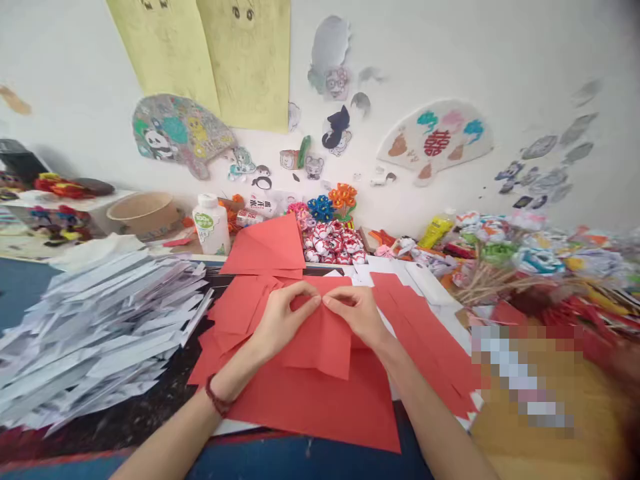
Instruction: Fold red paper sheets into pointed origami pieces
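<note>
Wall [460,60] is filling the back of the view. Worktop [150,413], dark with a blue front edge, is carrying the papers. Big loose pile of white paper strips [110,320] is covering its left side. Two yellow drawings [250,60] are hanging side by side on the wall, upper left of centre. Large red sheet [320,413] is lying in the middle, close to the front edge. Bunch of paper flowers on sticks [535,260] is lying at far right. Stack of red paper [425,340] is sitting right of the large sheet, white paper showing under it. Two fans are showing on the wall: patterned fan [180,133] left, white fan [435,140] right. Round tub [145,212] is standing behind the strip pile.

Creased red sheet [330,347] is being held above the large sheet, in the middle, crease running down from the fingers. Left hand [293,313] is pinching its top edge between thumb and fingers; right hand [356,310] is pinching the same edge just beside, thumb tips nearly meeting.

Red-and-white ornaments [335,243] are sitting behind the hands. White bottle [211,227] is standing upright beside the tub. Orange flowers [343,198] and blue flowers [321,208] are poking up behind the ornaments. Dark red bracelet [217,397] is circling the left wrist.
</note>
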Tool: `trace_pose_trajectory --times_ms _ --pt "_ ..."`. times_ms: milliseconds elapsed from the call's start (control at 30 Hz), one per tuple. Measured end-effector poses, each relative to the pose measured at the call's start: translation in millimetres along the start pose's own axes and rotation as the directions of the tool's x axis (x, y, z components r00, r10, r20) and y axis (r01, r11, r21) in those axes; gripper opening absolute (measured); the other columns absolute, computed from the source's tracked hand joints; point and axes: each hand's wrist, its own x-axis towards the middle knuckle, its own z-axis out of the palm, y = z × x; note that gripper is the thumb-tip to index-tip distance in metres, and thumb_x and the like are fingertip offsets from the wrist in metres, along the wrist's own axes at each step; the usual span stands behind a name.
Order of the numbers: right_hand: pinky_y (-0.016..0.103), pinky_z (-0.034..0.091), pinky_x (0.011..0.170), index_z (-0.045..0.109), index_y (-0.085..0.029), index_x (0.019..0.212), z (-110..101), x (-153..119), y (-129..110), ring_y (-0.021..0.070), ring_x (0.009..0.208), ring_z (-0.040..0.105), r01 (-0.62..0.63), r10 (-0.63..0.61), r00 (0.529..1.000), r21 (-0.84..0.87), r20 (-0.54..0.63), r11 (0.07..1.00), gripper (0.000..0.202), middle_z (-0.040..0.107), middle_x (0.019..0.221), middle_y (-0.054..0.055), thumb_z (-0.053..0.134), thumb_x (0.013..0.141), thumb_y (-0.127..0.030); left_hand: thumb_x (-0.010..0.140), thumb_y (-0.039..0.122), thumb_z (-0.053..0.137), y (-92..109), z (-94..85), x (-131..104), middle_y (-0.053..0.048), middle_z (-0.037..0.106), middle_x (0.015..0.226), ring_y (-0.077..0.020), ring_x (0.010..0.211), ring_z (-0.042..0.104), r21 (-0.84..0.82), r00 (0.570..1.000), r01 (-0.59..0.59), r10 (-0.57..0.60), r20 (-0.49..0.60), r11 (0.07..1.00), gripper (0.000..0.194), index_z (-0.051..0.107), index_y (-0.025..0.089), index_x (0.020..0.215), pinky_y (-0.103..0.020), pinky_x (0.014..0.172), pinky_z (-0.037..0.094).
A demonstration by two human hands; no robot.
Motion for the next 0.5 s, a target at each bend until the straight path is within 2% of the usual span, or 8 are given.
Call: trace_pose_trajectory --times_ms 200,300,400,500 --pt "0.028 0.049 0.069 0.074 -0.02 0.078 -0.4 1.1 -3.3 0.0174 0.073 0.063 -0.025 0.025 0.999 0.012 0.021 1.0 0.018 0.072 0.078 0.003 0.066 0.081 -0.036 0.087 0.032 0.058 1.4 -1.1 2.9 -0.002 0.07 0.086 -0.0154 0.081 0.062 0.006 1.0 0.02 -0.02 -0.021 1.0 0.018 0.067 0.017 0.084 -0.023 0.075 0.044" --pt "0.029 0.05 0.07 0.074 -0.021 0.083 -6.4 2.7 -1.8 0.0185 0.08 0.065 -0.062 0.061 0.997 0.018 0.044 0.998 0.021 0.072 0.085 0.004 0.065 0.083 -0.04 0.083 0.039 0.063 -2.0 -4.9 5.1 -0.001 0.069 0.079 -0.0136 0.068 0.057 0.051 0.995 0.097 -0.095 -0.041 0.994 0.023 0.069 0.017 0.086 -0.022 0.062 0.04" --pt "0.03 0.05 0.074 0.074 -0.021 0.088 -13.0 3.2 1.6 0.0202 0.086 0.065 -0.087 0.087 0.996 0.026 0.006 0.996 0.024 0.072 0.092 0.004 0.07 0.08 -0.043 0.08 0.047 0.064 -6.5 -8.0 6.9 0.002 0.056 0.059 -0.0104 0.052 0.044 0.054 0.982 0.184 -0.181 -0.057 0.981 0.032 0.069 0.015 0.08 -0.021 0.049 0.03" --pt "0.032 0.051 0.071 0.075 -0.019 0.086 -17.0 2.8 6.0 0.0223 0.084 0.066 -0.151 0.151 0.988 0.045 0.006 0.987 0.031 0.073 0.091 0.005 0.074 0.074 -0.048 0.078 0.051 0.063 -10.7 -8.5 7.9 0.004 0.047 0.053 -0.0099 0.051 0.041 -0.006 0.971 0.224 -0.223 -0.086 0.975 0.037 0.065 0.014 0.073 -0.021 0.047 0.028"
